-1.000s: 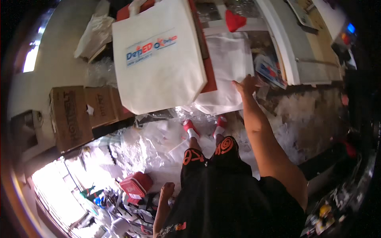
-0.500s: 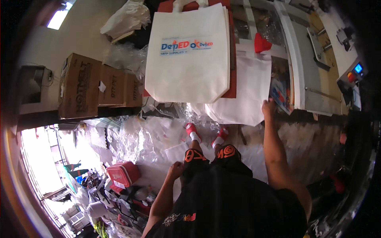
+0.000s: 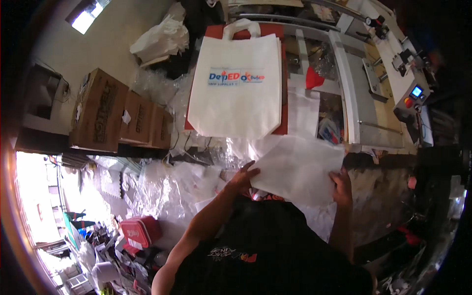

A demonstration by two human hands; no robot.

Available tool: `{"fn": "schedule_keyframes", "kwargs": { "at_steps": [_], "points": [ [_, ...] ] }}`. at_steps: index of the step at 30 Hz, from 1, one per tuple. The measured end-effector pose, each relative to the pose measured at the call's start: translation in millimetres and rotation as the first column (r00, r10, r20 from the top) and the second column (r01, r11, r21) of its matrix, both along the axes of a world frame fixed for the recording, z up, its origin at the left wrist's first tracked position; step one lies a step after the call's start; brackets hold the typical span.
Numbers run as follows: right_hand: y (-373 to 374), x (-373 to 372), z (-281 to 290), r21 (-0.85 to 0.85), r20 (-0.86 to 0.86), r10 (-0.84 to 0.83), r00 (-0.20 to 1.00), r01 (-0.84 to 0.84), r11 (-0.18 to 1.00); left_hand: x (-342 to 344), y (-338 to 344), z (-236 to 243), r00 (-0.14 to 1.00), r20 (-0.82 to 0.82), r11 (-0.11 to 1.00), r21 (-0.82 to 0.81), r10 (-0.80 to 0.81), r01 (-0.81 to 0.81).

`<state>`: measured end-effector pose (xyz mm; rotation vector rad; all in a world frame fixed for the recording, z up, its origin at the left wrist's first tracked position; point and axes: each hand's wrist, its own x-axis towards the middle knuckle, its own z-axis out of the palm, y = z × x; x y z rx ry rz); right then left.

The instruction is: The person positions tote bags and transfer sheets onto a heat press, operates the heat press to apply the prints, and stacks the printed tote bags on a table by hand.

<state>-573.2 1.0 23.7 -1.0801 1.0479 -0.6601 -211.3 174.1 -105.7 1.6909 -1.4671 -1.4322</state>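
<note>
The printed bag (image 3: 236,105), white with a blue and red print, lies flat on a red board (image 3: 273,29), its handle at the far end. A plain white sheet (image 3: 300,167) is just on the near side of the bag, reaching out past its right side. The left hand (image 3: 244,177) is nearer to the person than the bag's bottom edge, its grip clamped on the sheet's left edge. The right hand (image 3: 340,187) is nearer too, and out to the bag's right; its grip is closed on the sheet's right edge, thumb toward the left hand.

Right of the bag lie another white sheet (image 3: 304,110), a red cloth (image 3: 313,78) and a clear packet (image 3: 328,130). Farther right of it stands a white machine (image 3: 366,118) with a small lit screen (image 3: 417,92). Left of the bag are crumpled clear plastic (image 3: 179,96) and a row of cardboard boxes (image 3: 101,110). A red cooler (image 3: 141,232) sits well to its near left.
</note>
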Motion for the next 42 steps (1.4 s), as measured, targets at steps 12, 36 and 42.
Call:
{"fn": "schedule_keyframes", "kwargs": {
  "at_steps": [12,36,42],
  "points": [
    [-59,99,202,-0.377,-0.082,0.117,0.99,-0.139,0.916,166,-46,243,0.925,0.276,0.601,-0.796,0.261,0.068],
    [-149,316,-38,-0.709,-0.564,-0.304,0.768,-0.262,0.655,286,-147,100,0.643,0.58,0.844,-0.493,0.5,-0.212],
    [-134,306,-32,-0.738,-0.587,-0.35,0.73,-0.303,0.603,271,-138,115,0.637,0.572,0.837,-0.497,0.516,-0.231]
  ]
}}
